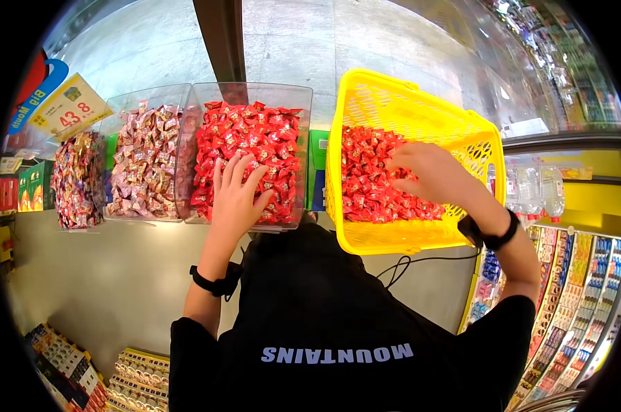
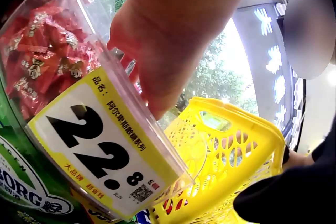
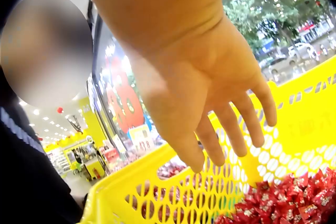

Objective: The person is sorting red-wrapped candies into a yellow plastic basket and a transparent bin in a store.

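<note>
My left hand [image 1: 236,189] rests, fingers spread, on red-wrapped candies [image 1: 276,130] in a clear plastic bin [image 1: 300,103]. The left wrist view shows that bin's yellow-edged price tag [image 2: 105,145], with the hand [image 2: 157,61] partly hidden behind the bin wall. To the right, my right hand [image 1: 434,175] reaches into a yellow plastic basket [image 1: 352,237], over a heap of the same kind of red-wrapped candies [image 1: 372,185]. In the right wrist view the right hand [image 3: 210,87] has its fingers extended downward and apart, holding nothing, above the basket [image 3: 294,103].
Left of the red candies stand a bin of pink-wrapped candies [image 1: 145,165] and another of mixed candies [image 1: 77,178]. A price sign [image 1: 70,113] rises at the far left. Plastic bottles [image 1: 534,189] stand right of the basket, and stocked shelves [image 1: 565,295] curve along the lower right.
</note>
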A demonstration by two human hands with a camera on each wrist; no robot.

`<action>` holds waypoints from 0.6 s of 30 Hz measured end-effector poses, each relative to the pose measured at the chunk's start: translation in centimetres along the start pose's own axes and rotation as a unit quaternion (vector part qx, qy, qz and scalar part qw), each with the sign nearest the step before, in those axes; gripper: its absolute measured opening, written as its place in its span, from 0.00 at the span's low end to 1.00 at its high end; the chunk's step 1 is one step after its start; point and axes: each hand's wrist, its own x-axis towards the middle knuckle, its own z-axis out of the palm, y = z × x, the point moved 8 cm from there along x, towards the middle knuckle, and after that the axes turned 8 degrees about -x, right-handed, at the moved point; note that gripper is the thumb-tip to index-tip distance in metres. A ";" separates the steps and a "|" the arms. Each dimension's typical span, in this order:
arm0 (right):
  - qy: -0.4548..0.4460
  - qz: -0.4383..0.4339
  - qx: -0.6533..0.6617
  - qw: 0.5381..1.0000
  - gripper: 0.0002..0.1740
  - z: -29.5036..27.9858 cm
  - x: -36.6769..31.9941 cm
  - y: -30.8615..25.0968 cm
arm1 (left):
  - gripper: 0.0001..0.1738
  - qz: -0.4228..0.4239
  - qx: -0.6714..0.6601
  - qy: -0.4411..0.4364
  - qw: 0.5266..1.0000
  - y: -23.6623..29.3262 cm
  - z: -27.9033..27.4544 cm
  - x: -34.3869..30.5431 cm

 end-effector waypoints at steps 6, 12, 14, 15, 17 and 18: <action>-0.088 0.047 -0.096 0.990 0.24 11.9 6.9 6.9 | 0.22 -0.009 -0.021 0.046 0.999 -0.4 -0.3 -1.5; -0.048 0.034 -0.200 0.978 0.16 16.1 9.7 8.3 | 0.16 -0.028 -0.042 0.097 0.994 -0.5 -1.2 -2.0; 0.000 0.023 -0.192 0.981 0.10 15.8 9.5 8.6 | 0.16 -0.031 -0.044 0.097 0.994 -0.6 -1.2 -1.9; -0.024 0.036 -0.155 0.987 0.10 15.5 9.5 9.0 | 0.15 -0.032 -0.045 0.096 0.994 -0.6 -1.1 -1.9; -0.031 0.044 -0.095 0.994 0.09 14.6 9.1 9.2 | 0.15 -0.032 -0.046 0.093 0.994 -0.8 -1.0 -1.9; -0.012 0.039 -0.071 0.997 0.09 12.9 8.7 8.5 | 0.15 -0.030 -0.045 0.090 0.994 -0.8 -0.9 -1.9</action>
